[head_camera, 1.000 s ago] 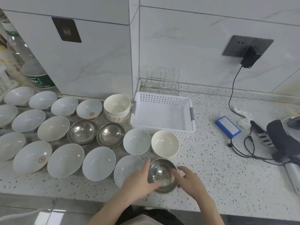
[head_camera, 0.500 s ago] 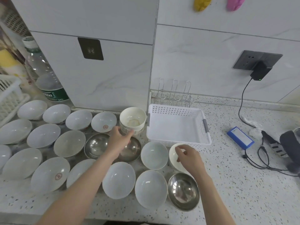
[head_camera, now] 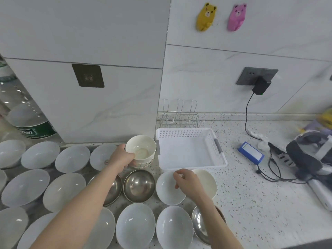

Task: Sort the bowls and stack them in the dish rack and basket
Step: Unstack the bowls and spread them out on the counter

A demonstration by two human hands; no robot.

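Note:
Several white bowls (head_camera: pixel 135 224) and three steel bowls cover the counter's left half. My left hand (head_camera: pixel 120 157) grips the side of a stack of cream bowls (head_camera: pixel 142 150) standing by the wall, just left of the white plastic basket (head_camera: pixel 220 159). My right hand (head_camera: pixel 186 182) hovers with loosely curled fingers over a white bowl (head_camera: pixel 166 190) and a cream bowl (head_camera: pixel 208 180), holding nothing. One steel bowl (head_camera: pixel 139 186) sits between my arms, another steel bowl (head_camera: pixel 200 225) lies under my right forearm. A wire dish rack (head_camera: pixel 180 116) stands behind the basket.
A large water bottle (head_camera: pixel 23 112) stands at the far left. Right of the basket lie a blue box (head_camera: pixel 251 154), a black cable (head_camera: pixel 269 175) running to a wall charger (head_camera: pixel 260 87), and a dark and white bundle (head_camera: pixel 309 159).
Both hands let go of the steel bowl at the front. My left hand reached to the back and took hold of the cream bowl stack; my right hand moved up over the bowls before the basket.

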